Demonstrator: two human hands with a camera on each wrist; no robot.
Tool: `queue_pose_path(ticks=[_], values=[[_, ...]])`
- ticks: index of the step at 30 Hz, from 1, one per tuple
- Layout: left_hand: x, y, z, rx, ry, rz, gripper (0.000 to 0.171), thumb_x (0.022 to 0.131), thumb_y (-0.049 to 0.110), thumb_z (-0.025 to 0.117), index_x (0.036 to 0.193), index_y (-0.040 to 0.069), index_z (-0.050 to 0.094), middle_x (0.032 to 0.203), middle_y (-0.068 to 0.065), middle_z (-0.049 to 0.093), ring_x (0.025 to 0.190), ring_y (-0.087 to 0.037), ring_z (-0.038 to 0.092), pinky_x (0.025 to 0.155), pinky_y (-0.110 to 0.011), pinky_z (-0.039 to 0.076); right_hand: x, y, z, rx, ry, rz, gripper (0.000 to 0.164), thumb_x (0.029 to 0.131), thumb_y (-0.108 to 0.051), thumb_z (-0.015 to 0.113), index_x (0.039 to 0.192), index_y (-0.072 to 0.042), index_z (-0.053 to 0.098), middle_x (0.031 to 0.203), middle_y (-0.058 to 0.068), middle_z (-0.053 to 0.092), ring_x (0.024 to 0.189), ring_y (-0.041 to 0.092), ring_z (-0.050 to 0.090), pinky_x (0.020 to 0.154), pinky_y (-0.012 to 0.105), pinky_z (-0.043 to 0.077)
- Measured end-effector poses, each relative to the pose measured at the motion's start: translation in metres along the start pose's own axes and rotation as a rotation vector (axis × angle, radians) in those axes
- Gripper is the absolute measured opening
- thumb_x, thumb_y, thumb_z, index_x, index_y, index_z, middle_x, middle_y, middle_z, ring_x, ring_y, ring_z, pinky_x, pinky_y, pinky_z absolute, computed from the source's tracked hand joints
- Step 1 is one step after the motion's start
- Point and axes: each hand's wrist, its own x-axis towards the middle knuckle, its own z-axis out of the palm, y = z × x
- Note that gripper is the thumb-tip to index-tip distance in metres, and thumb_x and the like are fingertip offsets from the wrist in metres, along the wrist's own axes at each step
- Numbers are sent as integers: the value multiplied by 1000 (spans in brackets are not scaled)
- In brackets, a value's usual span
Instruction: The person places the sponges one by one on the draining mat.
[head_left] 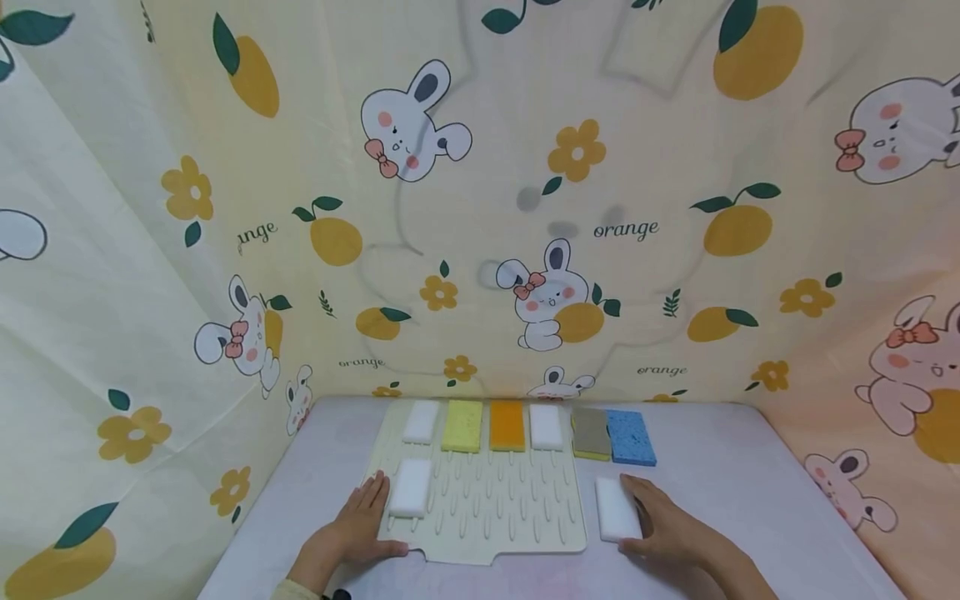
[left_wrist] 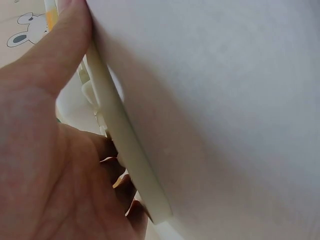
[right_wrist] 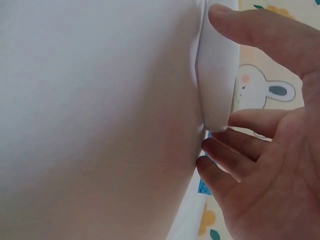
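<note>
A cream ridged mat (head_left: 510, 533) lies on the table, a white sponge block (head_left: 410, 487) near its left side. My left hand (head_left: 362, 521) rests at the mat's left front corner, fingers along the left edge and thumb at the front edge. Off the mat's right side, my right hand (head_left: 663, 521) holds another white sponge block (head_left: 617, 508) by its two ends, between thumb and fingers. In the right wrist view the thumb lies against this block (right_wrist: 217, 75), which sits flat on the table.
Along the mat's back stand a white block (head_left: 422, 422), a yellow sponge (head_left: 462, 425), an orange sponge (head_left: 507, 425) and a white block (head_left: 546, 427). To their right are a grey-and-yellow sponge (head_left: 592, 433) and a blue sponge (head_left: 631, 437). Printed cloth (head_left: 480, 208) hangs around the table.
</note>
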Motion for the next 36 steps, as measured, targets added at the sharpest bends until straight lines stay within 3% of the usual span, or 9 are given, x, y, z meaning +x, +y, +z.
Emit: queue_pose_path(ticks=[5, 11, 15, 26, 33, 36], values=[[1, -4, 3, -24, 20, 17, 139, 79, 79, 77, 165, -13, 18, 174, -35, 11, 162, -52, 10, 132, -65, 8, 1, -3, -3, -2, -14, 28, 115, 80, -39, 96, 163, 8, 31, 165, 35, 33, 153, 59, 29, 123, 74, 26], [-1, 0, -1, -9, 6, 8, 136, 81, 74, 81, 164, -14, 18, 174, -35, 11, 162, -52, 10, 132, -65, 9, 2, -7, -6, -29, 28, 42, 115, 80, -43, 95, 162, 9, 34, 163, 35, 36, 152, 58, 31, 123, 73, 27], [1, 0, 0, 1, 7, 1, 133, 81, 68, 85, 164, -14, 21, 174, -34, 13, 161, -52, 12, 132, -65, 12, 2, -7, -6, -32, 53, 10, 115, 84, -46, 92, 162, 11, 31, 164, 39, 32, 152, 62, 28, 122, 75, 26], [9, -21, 18, -41, 50, 50, 143, 74, 83, 77, 163, -14, 23, 173, -35, 15, 161, -52, 15, 132, -65, 13, 6, -11, 5, 4, 54, -43, 112, 87, -49, 89, 164, 8, 31, 167, 35, 31, 154, 60, 26, 121, 77, 28], [7, -13, 11, -12, 40, 36, 137, 78, 77, 80, 164, -14, 23, 174, -34, 15, 162, -51, 15, 132, -65, 14, 11, -25, 12, 14, 103, -90, 109, 87, -51, 88, 165, 2, 33, 168, 32, 33, 154, 59, 28, 119, 78, 31], [11, -21, 15, -18, 58, 52, 141, 75, 82, 78, 163, -14, 24, 173, -34, 16, 161, -51, 15, 131, -65, 15, 17, -29, 16, 38, 119, -104, 109, 87, -49, 89, 166, 1, 32, 168, 32, 34, 154, 58, 28, 120, 77, 30]])
